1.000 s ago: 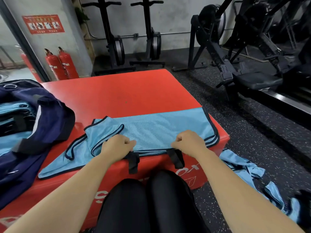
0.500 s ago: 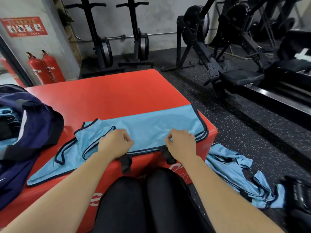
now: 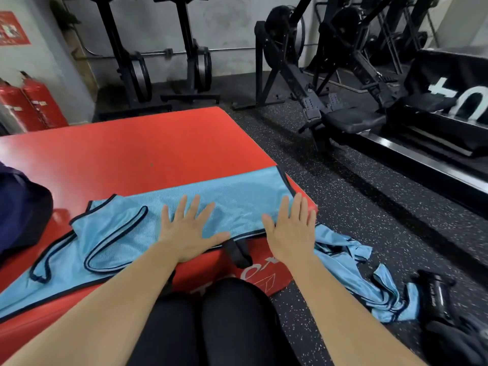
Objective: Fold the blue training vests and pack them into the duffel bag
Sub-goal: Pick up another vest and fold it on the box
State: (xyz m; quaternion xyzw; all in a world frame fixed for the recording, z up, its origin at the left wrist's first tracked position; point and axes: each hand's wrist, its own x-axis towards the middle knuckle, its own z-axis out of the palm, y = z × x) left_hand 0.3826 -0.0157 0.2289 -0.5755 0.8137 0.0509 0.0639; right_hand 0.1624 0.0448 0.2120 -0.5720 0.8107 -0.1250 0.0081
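Pressing down w/ both palms: left hand [image 3: 186, 233] and right hand [image 3: 290, 233] lie flat on the blue vest [image 3: 237, 202], fingers [image 3: 182, 208] straight & spread wide, gripping nothing. The vest runs lengthwise along the near edge of the red worktop [image 3: 132, 154]. Its right end is at the 3 o'clock corner and its armhole end trails toward 8 o'clock. A black strap [image 3: 237, 253] hangs over the front edge btwn the hands, at 6 o'clock. The duffel bag [image 3: 21, 207] is at 9 o'clock on the same worktop; only a dark part shows, so can't tell if it's open. More vests [image 3: 356, 276] are heaped on the floor at 4 o'clock of the right hand, beside what looks like a black bottle [image 3: 435, 294].

Risks, my read:
- The vest sits hard on the edge & corner. The mesh looks slick and the worktop glossy, so an outward smoothing stroke could shove it off, esp. at the right hand.
- The armhole end lies skewed w/ its loops open. Folding w/o squaring it first would prob. give a lopsided bundle that springs apart in the bag.
- The hanging strap may catch on the knees or get left outside the fold.
- Lifting the palms fast could drag the thin cloth up and undo the flattening.
- The bag is well apart from the vest, so a one-handed carry could let the fold drop open.
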